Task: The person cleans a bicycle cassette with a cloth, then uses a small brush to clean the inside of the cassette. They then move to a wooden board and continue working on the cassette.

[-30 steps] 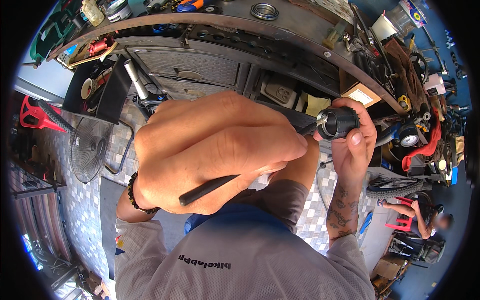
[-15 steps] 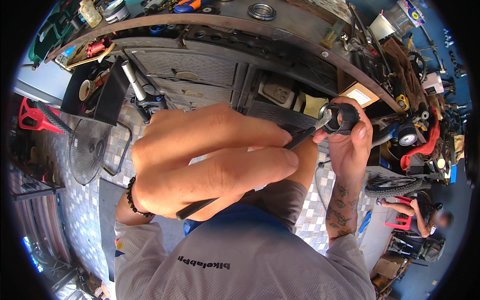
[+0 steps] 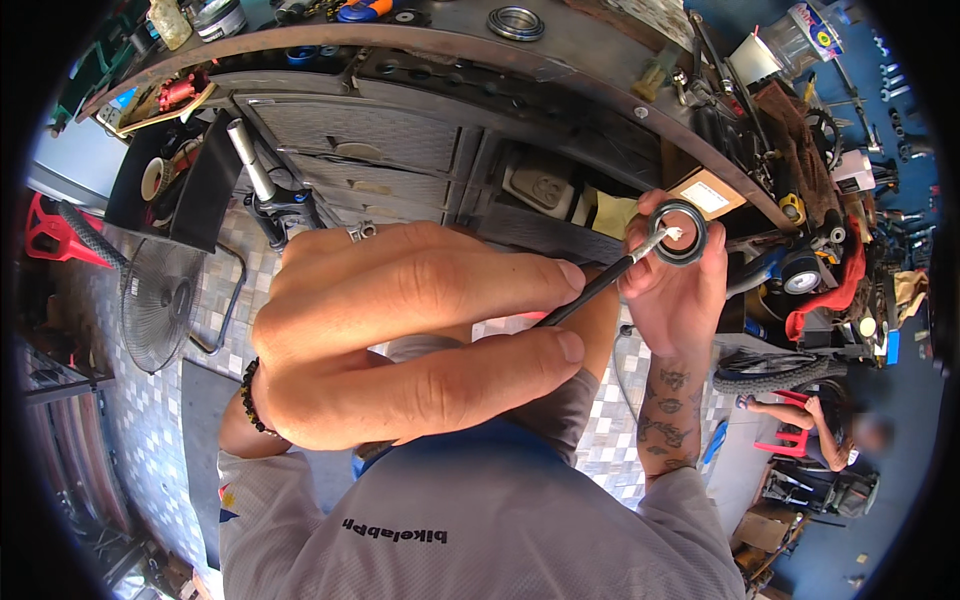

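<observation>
Counting two hands at work: my left hand (image 3: 350,305) pinches one brush (image 3: 603,287), fingers narrow on the dark handle, and my right hand (image 3: 678,305) grips one black ring (image 3: 680,261). One pale-smeared tip sits at the ring's opening; whether it touches the inside wall, I can't tell. Both hands are up in the air, short of the near edge of the tabletop (image 3: 455,32). One metal bearing (image 3: 515,34) lies back from that edge, bare surface just right of it. One carton (image 3: 706,190) sits below the edge, close beyond my right fingertips; more room on the left.
</observation>
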A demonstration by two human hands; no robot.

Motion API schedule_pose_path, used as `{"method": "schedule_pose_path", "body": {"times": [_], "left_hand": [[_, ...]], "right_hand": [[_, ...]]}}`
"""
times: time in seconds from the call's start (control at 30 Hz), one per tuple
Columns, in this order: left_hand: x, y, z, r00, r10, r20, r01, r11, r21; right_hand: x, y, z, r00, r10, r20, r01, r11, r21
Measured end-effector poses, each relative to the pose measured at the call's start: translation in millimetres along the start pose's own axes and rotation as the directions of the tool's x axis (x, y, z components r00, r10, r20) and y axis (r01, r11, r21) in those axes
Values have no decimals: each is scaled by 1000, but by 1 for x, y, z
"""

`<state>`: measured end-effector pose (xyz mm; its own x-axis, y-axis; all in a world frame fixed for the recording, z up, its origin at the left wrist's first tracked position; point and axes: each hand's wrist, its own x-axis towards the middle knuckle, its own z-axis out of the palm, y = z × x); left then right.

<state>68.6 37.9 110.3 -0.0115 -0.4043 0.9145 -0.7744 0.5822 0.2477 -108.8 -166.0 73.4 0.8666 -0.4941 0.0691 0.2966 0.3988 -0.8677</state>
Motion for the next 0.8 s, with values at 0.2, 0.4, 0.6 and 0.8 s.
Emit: {"method": "schedule_pose_path", "body": {"times": [0.2,0.4,0.6,0.8], "left_hand": [[1,-11,20,979,130,-156,-131,991,5],[2,-13,18,983,127,-133,-128,992,-5],[3,-11,16,990,85,-111,-88,996,-22],[1,-11,17,989,87,-123,-89,996,-12]], "right_hand": [[3,0,3,974,167,152,-202,946,254],[-1,0,5,977,185,103,-208,933,295],[-1,2,10,981,176,82,-192,947,258],[-1,-1,14,978,192,80,-203,964,174]]}}
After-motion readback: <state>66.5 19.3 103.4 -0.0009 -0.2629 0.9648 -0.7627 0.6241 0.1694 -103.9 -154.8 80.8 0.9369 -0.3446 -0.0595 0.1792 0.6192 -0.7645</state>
